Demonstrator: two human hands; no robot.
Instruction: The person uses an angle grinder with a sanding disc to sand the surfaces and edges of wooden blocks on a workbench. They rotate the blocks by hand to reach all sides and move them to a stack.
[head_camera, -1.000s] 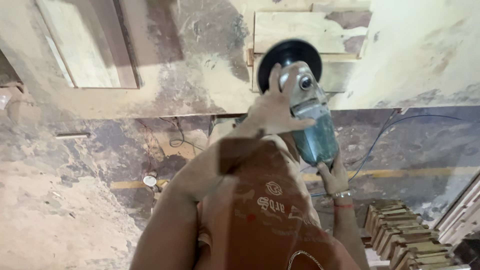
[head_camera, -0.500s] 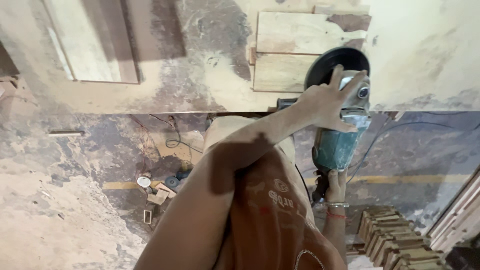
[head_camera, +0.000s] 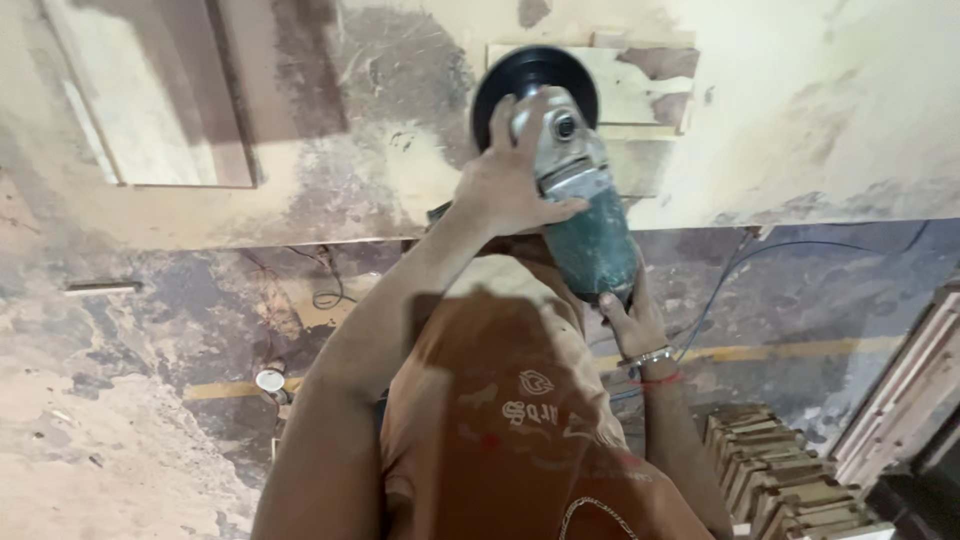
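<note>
Leftward since the earlier frame, we are sliding the grinder (head_camera: 575, 190) over the board (head_camera: 630, 95), left hand (head_camera: 510, 175) and right hand (head_camera: 630, 315) both clamped around it; sanding is under way, calling next for steady, flat passes.

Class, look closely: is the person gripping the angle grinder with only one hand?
No. The left hand grips the angle grinder near its head, while the right hand holds its rear body.

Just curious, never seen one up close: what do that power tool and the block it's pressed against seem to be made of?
Angle grinder: head looks like bare cast metal, grey and dully shiny; the body seems teal plastic, matte and dusty; its black disc is probably rubber or plastic. Block: pale, flat, squared, apparently raw unfinished wood.
</note>
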